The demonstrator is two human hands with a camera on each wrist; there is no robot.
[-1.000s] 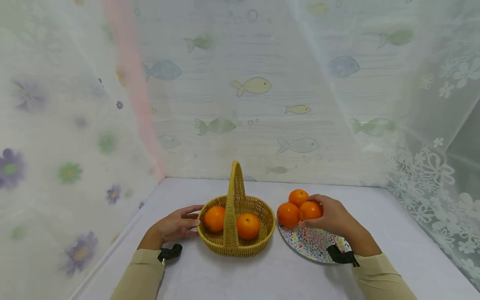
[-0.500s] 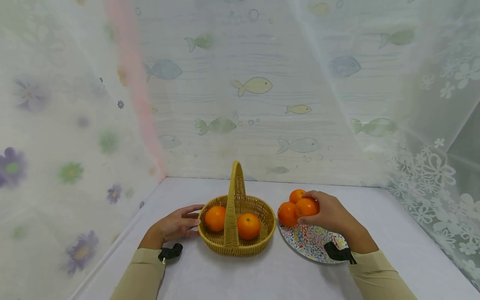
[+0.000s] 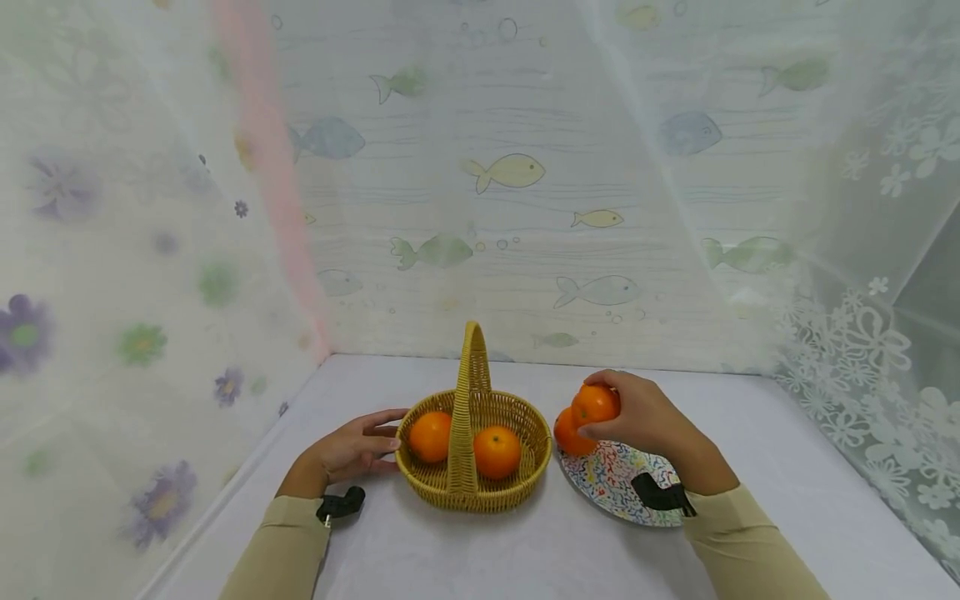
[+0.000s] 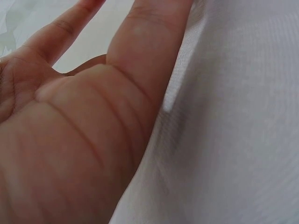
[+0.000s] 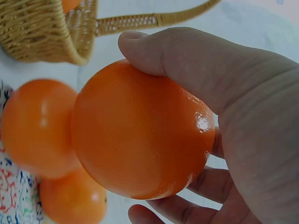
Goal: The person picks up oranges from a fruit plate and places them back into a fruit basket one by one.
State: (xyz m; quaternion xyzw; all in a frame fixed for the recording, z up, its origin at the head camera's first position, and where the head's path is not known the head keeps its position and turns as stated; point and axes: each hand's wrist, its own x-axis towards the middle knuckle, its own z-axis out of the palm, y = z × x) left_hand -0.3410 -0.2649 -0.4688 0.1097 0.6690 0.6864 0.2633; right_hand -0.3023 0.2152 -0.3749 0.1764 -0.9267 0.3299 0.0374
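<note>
In the head view my right hand [image 3: 642, 414] grips an orange [image 3: 597, 403] above the patterned plate [image 3: 622, 487], thumb and fingers curled round it. The right wrist view shows this same orange [image 5: 145, 133] large, with two more oranges behind it; in the head view the rear one is hidden. Beside it, at the plate's left edge, lies another orange [image 3: 572, 433]. My left hand [image 3: 354, 450] rests its fingers against the left side of the yellow wicker basket [image 3: 480, 500]. Inside the basket are two oranges, one left of the handle [image 3: 429, 437] and one right of it [image 3: 497, 452].
A tall arched handle [image 3: 474, 358] rises over the middle of the basket. A white cloth [image 3: 480, 562] covers the table, and a curtain with printed fish [image 3: 510, 171] hangs along its back. Flowered curtains hang at both sides.
My right hand has lifted its orange off the plate's group and moved up and left with it, covering the rear orange. My left hand and the basket stay put.
</note>
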